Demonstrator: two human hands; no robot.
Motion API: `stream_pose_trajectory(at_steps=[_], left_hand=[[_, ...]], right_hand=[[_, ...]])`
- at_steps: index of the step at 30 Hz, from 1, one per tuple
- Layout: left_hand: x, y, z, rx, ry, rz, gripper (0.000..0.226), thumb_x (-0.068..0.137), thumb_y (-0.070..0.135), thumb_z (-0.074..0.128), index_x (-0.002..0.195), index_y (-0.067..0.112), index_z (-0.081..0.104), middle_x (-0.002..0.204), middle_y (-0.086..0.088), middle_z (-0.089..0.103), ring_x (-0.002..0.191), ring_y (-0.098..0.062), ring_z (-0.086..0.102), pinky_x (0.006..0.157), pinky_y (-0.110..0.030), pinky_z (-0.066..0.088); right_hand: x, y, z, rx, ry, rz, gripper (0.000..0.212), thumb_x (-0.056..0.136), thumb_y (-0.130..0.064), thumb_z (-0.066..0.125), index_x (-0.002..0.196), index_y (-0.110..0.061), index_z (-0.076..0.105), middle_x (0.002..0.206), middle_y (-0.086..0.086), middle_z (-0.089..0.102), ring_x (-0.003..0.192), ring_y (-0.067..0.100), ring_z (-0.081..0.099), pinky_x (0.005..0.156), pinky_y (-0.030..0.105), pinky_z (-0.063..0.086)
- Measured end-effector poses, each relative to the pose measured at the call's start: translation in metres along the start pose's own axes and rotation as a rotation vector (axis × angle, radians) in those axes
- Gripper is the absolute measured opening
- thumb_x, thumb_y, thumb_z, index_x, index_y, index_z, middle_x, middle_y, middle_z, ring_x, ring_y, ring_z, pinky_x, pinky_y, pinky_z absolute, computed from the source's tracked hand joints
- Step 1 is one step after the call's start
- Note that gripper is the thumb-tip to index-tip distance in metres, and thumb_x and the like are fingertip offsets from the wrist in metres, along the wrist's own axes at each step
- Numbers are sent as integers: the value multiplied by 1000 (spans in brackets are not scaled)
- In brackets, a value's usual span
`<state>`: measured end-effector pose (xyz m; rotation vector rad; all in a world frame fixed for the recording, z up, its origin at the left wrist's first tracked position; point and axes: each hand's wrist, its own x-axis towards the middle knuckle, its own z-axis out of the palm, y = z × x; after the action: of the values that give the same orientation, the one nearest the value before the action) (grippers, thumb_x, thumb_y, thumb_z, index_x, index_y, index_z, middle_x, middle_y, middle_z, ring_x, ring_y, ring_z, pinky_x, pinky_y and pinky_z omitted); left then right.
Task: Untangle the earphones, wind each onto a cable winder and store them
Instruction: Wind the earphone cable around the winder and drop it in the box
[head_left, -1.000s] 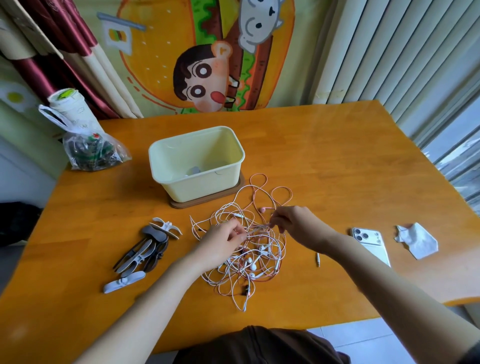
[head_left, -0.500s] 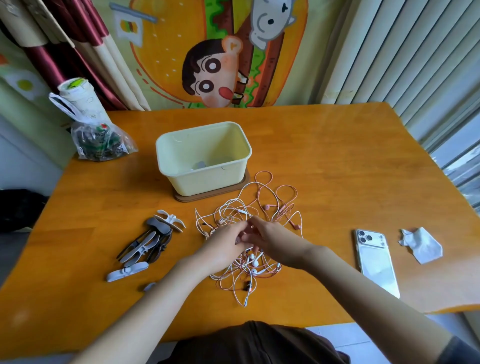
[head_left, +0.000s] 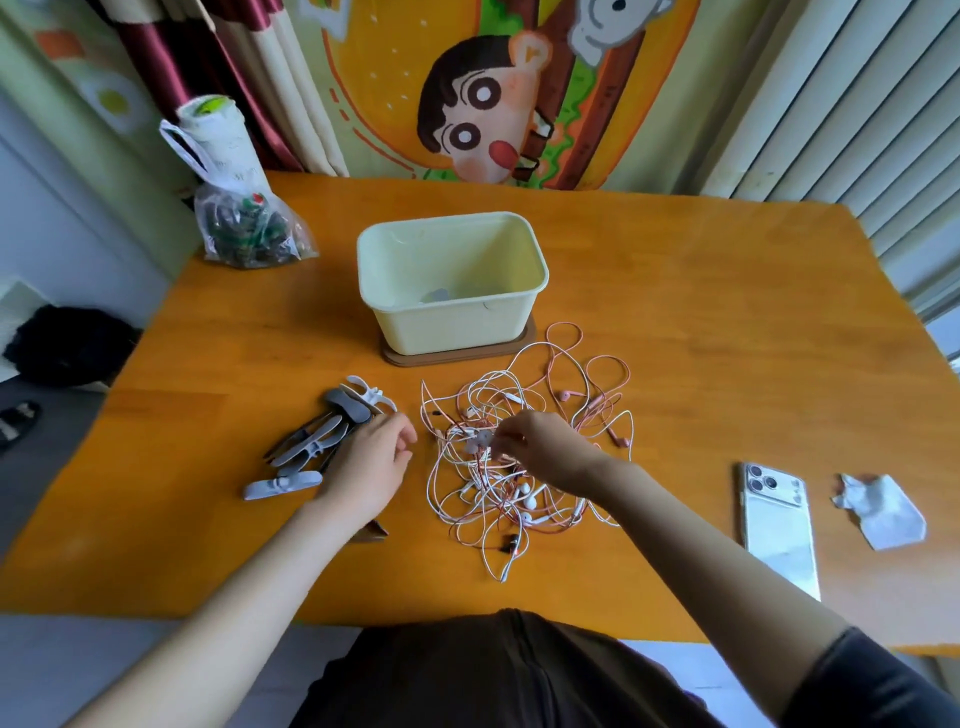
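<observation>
Landmark: the cream tub (head_left: 451, 326), standing on a brown mat at mid-counter (head_left: 701, 312), with almost nothing in it.
Plastic bag (head_left: 249, 236): well to the left of the tub and slightly behind it, at the counter's edge.
Cable winders (head_left: 317, 444): a loose heap of grey and white ones, front-left of the tub; none has cord on it.
Left hand (head_left: 371, 462): in front of the tub's left corner, just beside the winders, with its fingers loosely curled. No cord or winder shows in it.
Earphones (head_left: 524, 493): one white and pink tangle lying directly in front of the tub, its nearest loops almost reaching the mat.
Right hand (head_left: 545, 449): over the top of the tangle in front of the tub, its fingertips pinched on a pale bit of cord. The two hands are apart.
Phone (head_left: 776, 525): front-right of the tub, well apart from it.
Crumpled paper (head_left: 878, 512): further right again.
Step in hand: probably picking one set out of the knot; no winding has begun.
Doing it well: find a plug or an earbud first and follow that single cord. Lift gently and feed the end back through the loops, since tugging would tighten the knot. The free left hand could pin the rest of the heap flat.
</observation>
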<state>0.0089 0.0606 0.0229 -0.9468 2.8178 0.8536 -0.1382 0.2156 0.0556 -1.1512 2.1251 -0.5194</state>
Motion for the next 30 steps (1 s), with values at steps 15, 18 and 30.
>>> stream_pose_trajectory(at_steps=[15,18,30], left_hand=[[-15,-55,30,377,-449,-199,32,88,21,64,112,19,44,119,-6,50,110,-22,51,91,-34,43],[-10,-41,26,88,-397,-223,31,86,25,68,103,19,43,102,0,57,94,-18,59,77,-30,50],[-2,39,20,-428,-338,-125,35,74,28,81,100,12,65,100,0,67,92,-14,62,74,-23,48]], right_hand=[[1,1,11,85,-45,3,26,99,-22,46,99,-5,67,88,1,63,73,10,58,65,14,45],[-1,5,9,84,-21,24,26,99,-20,46,100,-5,66,89,2,64,75,13,61,69,18,49],[-10,16,-8,91,235,82,25,99,-12,45,114,-1,61,97,9,66,70,10,56,55,6,41]])
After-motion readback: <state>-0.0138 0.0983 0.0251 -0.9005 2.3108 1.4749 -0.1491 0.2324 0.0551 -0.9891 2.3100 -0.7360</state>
